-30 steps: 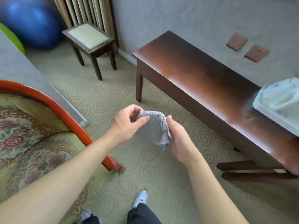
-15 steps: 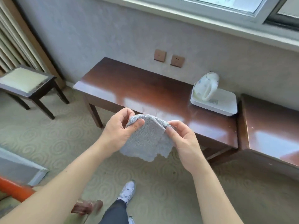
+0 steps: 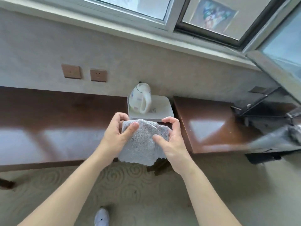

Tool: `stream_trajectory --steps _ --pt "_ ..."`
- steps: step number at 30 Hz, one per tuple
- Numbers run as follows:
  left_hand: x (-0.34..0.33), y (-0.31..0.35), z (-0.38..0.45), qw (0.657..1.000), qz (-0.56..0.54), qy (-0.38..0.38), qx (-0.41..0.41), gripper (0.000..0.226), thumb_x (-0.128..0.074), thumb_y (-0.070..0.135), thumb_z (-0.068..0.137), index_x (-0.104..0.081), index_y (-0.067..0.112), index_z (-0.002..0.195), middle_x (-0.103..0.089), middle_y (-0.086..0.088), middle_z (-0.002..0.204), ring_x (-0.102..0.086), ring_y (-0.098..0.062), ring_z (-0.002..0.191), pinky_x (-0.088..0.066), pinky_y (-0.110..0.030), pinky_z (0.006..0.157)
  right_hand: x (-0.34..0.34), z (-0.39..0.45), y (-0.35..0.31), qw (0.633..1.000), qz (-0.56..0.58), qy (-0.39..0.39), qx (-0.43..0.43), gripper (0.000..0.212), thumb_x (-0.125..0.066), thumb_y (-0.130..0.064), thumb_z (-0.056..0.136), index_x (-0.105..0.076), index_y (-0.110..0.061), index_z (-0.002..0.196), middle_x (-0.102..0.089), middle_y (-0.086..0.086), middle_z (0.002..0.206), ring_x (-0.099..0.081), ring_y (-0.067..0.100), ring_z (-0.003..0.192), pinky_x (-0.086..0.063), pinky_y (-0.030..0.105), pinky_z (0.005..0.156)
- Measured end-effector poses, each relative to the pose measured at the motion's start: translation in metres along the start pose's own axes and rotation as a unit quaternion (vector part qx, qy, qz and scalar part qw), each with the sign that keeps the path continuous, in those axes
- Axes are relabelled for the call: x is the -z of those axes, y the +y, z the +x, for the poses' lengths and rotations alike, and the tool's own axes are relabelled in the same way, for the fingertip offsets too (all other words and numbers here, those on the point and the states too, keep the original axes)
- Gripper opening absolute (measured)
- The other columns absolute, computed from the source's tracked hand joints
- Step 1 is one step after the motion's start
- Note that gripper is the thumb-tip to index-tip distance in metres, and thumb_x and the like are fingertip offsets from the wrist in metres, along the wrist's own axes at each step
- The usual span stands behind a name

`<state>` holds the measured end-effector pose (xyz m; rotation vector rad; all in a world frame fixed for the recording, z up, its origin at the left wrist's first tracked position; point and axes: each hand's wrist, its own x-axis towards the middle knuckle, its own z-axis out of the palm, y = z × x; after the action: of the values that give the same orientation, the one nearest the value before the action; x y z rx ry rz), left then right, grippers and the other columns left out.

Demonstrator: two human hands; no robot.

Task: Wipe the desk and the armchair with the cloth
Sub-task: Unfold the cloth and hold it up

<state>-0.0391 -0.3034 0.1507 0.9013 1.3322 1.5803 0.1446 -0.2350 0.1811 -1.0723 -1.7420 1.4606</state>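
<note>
A grey terry cloth (image 3: 143, 144) hangs between both hands in front of me, above the front edge of the dark brown wooden desk (image 3: 53, 121). My left hand (image 3: 118, 136) pinches its upper left corner, thumb on top. My right hand (image 3: 171, 141) grips its right side, thumb pressed on the fabric. The cloth's lower edge dangles free over the desk front. The armchair is out of view.
A white kettle (image 3: 140, 99) stands on a white tray (image 3: 162, 110) at the desk's right end, just behind the cloth. A second brown unit (image 3: 210, 128) adjoins on the right, with dark objects (image 3: 268, 115) on it. Wall sockets (image 3: 98, 75) and a window (image 3: 210, 15) above. Patterned carpet (image 3: 130, 185) below.
My view has swung right and up, from the armchair and stool to the desk and window. Both hands kept hold of the cloth, spread it wider and now hold it over the desk.
</note>
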Motion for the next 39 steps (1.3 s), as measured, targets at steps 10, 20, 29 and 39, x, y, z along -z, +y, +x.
stream_trajectory --steps 10,20,29,39 --pt "-0.026 -0.034 0.133 0.968 0.231 -0.085 0.042 0.025 -0.075 0.022 0.09 -0.069 0.046 0.089 -0.067 -0.001 0.083 -0.064 -0.011 0.073 -0.05 -0.025 0.079 0.058 0.11 0.042 0.994 -0.03 0.093 -0.047 0.017 -0.063 -0.002 0.094 -0.069 -0.013 0.082 -0.066 -0.015 0.079 -0.059 0.0 0.077 -0.044 0.011 0.073" --pt "-0.1 -0.116 0.258 0.907 0.389 -0.1 0.124 0.044 -0.079 0.025 0.084 -0.056 0.033 0.12 -0.057 0.013 0.119 -0.053 0.004 0.086 -0.036 -0.011 0.079 0.145 0.252 0.135 0.982 -0.043 -0.078 -0.168 0.027 -0.064 -0.01 0.093 -0.07 -0.028 0.113 -0.065 -0.009 0.125 -0.06 0.002 0.115 -0.048 0.019 0.095" --pt "-0.179 -0.214 0.382 0.87 0.443 -0.07 0.207 0.048 -0.067 0.01 0.091 -0.051 0.017 0.136 -0.054 -0.005 0.136 -0.053 -0.023 0.123 -0.035 -0.024 0.096 0.19 0.398 0.241 0.95 -0.212 -0.095 -0.21 0.038 -0.058 -0.021 0.091 -0.062 -0.028 0.128 -0.052 -0.014 0.124 -0.047 0.001 0.114 -0.03 0.016 0.09" --pt "-0.16 -0.277 0.419 0.76 0.613 -0.108 0.187 0.073 -0.046 0.002 0.099 -0.009 0.014 0.161 -0.003 -0.004 0.17 -0.014 -0.017 0.155 -0.013 -0.019 0.12 0.175 0.447 0.296 0.869 -0.395 -0.264 -0.137 0.082 -0.059 -0.012 0.094 -0.01 -0.02 0.159 0.026 0.009 0.163 0.004 0.026 0.154 -0.017 0.025 0.119"
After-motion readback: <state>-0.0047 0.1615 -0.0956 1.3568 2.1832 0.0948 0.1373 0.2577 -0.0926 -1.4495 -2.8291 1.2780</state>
